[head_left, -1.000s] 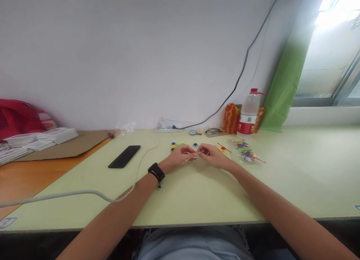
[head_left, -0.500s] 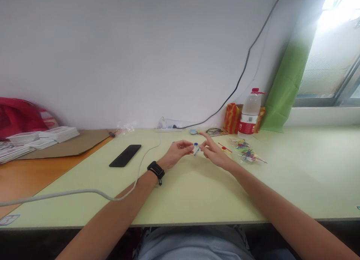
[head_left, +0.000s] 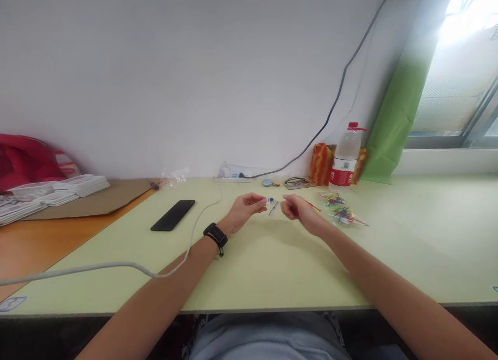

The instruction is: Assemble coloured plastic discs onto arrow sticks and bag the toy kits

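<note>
My left hand [head_left: 249, 206], with a black watch [head_left: 216, 235] on its wrist, pinches a small clear piece [head_left: 266, 204] between thumb and fingertips. It is too small to name. Just beyond the fingertips is a small round blue piece [head_left: 271, 199]. A thin blue stick [head_left: 273, 208] lies between my two hands, apart from both. My right hand [head_left: 299, 211] is closed to the right of the stick, its fingers curled in; whatever they may hold is hidden. Partly behind that hand lies a red and yellow piece [head_left: 314, 207].
Clear bags of colourful small parts [head_left: 344, 215] lie right, near a large water bottle [head_left: 345, 157]. A black phone [head_left: 173, 215] and a white cable [head_left: 132, 264] lie left. A power strip [head_left: 233, 177] and a round tape-like item [head_left: 267, 182] are by the wall.
My right hand has drawn back slightly to the right, and its raised index finger has curled in. The blue stick now shows more fully. My left hand has hardly moved.
</note>
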